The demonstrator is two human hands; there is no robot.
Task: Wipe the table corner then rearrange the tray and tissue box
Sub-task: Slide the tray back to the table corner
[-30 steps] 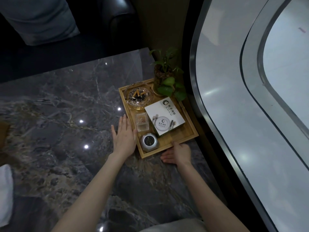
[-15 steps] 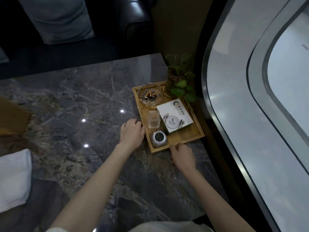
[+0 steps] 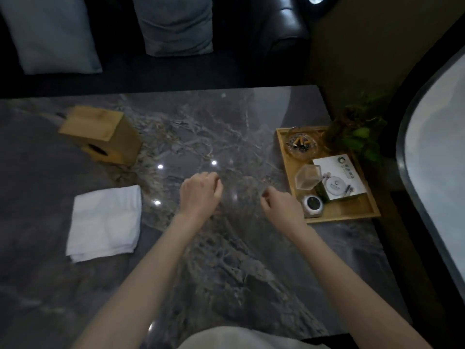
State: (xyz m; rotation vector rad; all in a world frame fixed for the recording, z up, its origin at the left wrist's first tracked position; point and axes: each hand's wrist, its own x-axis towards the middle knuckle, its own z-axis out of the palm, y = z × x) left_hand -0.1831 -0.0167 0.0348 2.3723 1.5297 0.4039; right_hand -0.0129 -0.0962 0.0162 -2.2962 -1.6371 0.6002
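A wooden tray (image 3: 362, 212) sits at the right corner of the dark marble table (image 3: 226, 260). It holds an ashtray (image 3: 302, 144), a white card box (image 3: 338, 177), a clear cup and a small round tin (image 3: 312, 205). A wooden tissue box (image 3: 100, 134) stands at the far left, tilted. A folded white cloth (image 3: 105, 222) lies flat at the left. My left hand (image 3: 201, 193) hovers over the table's middle, fingers curled, holding nothing. My right hand (image 3: 283, 206) is just left of the tray, fingers curled, off its edge.
A potted green plant (image 3: 357, 134) stands at the tray's far right corner. A dark leather sofa with grey cushions (image 3: 173, 23) runs along the table's far edge. A curved pale wall panel (image 3: 437, 159) rises on the right.
Both hands have let go of the tray's edges and drawn back to the left over the table. The view has swung left, bringing the tissue box and the cloth into sight.
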